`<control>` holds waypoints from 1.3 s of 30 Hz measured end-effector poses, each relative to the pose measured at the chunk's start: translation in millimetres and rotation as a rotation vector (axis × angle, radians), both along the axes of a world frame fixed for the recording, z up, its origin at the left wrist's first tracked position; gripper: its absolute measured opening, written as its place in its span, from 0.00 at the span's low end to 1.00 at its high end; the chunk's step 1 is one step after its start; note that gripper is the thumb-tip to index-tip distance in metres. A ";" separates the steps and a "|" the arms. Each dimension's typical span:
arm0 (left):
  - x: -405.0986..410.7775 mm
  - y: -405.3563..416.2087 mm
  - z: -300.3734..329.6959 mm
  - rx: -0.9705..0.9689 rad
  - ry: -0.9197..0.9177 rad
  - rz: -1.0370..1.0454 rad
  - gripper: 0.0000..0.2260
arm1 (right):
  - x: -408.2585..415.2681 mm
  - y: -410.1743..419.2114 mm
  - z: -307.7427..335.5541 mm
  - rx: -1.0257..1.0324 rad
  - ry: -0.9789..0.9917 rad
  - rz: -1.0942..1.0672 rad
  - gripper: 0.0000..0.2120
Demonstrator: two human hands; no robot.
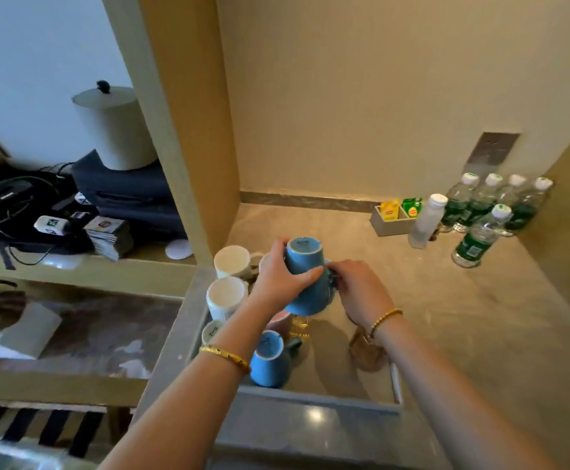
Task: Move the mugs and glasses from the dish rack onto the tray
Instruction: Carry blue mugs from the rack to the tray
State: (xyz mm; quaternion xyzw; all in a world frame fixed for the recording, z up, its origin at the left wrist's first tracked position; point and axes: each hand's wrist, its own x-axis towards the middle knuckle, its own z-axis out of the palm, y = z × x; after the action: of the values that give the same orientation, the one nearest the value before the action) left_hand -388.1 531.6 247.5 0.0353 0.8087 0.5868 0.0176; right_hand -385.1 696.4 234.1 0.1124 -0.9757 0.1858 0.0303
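An upside-down blue mug (305, 276) hangs above the tray (314, 398). My left hand (282, 279) grips its body from the left, and my right hand (361, 290) pinches its handle side from the right. On the tray stand two white mugs (231, 261) (226, 295), a small white cup (211, 331), a pink mug (278, 322) partly hidden by my left arm, and a second blue mug (269, 357), all upside down. A brownish glass (366, 351) sits under my right wrist. No dish rack shows.
Several green-labelled water bottles (473, 239) and a white bottle (426, 220) stand at the back right, beside a tea-bag box (394, 217). A wooden partition (188, 130) rises left of the tray. A bag, cables and a lamp crowd the left shelf (73, 259).
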 end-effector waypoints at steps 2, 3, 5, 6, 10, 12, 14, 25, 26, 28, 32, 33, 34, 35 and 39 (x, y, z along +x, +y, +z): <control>-0.9 17.5 -7.2 -0.060 -0.011 -0.060 0.23 | -0.1 18.7 -5.7 0.153 -0.008 0.004 0.15; -0.3 23.4 -11.0 -0.107 -0.003 -0.096 0.24 | -0.6 26.1 -9.5 0.234 -0.007 0.011 0.14; 1.6 29.3 -17.6 -0.219 0.016 -0.172 0.26 | -3.0 36.0 -15.1 0.339 -0.025 0.032 0.12; 2.2 29.9 -20.5 -0.287 0.023 -0.209 0.26 | -5.0 39.0 -17.1 0.367 -0.044 0.047 0.12; 1.2 28.2 -29.8 -0.631 0.060 -0.290 0.31 | -18.2 42.0 -24.6 0.495 -0.136 0.134 0.09; -2.4 29.0 -36.0 -0.781 0.077 -0.295 0.33 | -24.7 39.1 -31.1 0.558 -0.168 0.168 0.09; -7.5 30.1 -43.6 -0.902 0.079 -0.315 0.33 | -30.3 34.4 -38.2 0.610 -0.184 0.197 0.10; -15.5 34.0 -73.5 -1.060 0.012 -0.399 0.25 | -45.4 22.7 -70.6 0.726 -0.223 0.252 0.10; -15.5 33.5 -75.4 -1.068 0.007 -0.392 0.25 | -46.2 22.1 -72.1 0.727 -0.223 0.256 0.10; -15.5 33.4 -79.2 -1.090 -0.003 -0.381 0.24 | -48.6 22.0 -73.5 0.713 -0.236 0.270 0.09; -14.1 37.8 -86.5 -1.053 -0.007 -0.334 0.24 | -49.0 26.8 -72.1 0.638 -0.224 0.268 0.10; -14.0 39.1 -87.3 -1.037 -0.003 -0.313 0.24 | -47.1 29.0 -72.2 0.601 -0.204 0.264 0.10; -14.2 40.0 -87.6 -1.028 0.002 -0.293 0.24 | -44.8 31.0 -72.6 0.560 -0.182 0.261 0.10; -14.6 40.7 -87.7 -1.027 0.006 -0.278 0.24 | -42.1 32.7 -73.3 0.518 -0.163 0.262 0.10; -14.1 44.6 -88.0 -1.069 0.010 -0.260 0.25 | -32.5 36.2 -72.6 0.282 -0.168 0.269 0.14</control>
State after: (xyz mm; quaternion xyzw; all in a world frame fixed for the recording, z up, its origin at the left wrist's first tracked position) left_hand -402.2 576.2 159.5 0.1240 0.9832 0.0873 0.1015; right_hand -417.6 732.6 161.4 0.2288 -0.9673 0.0584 -0.0924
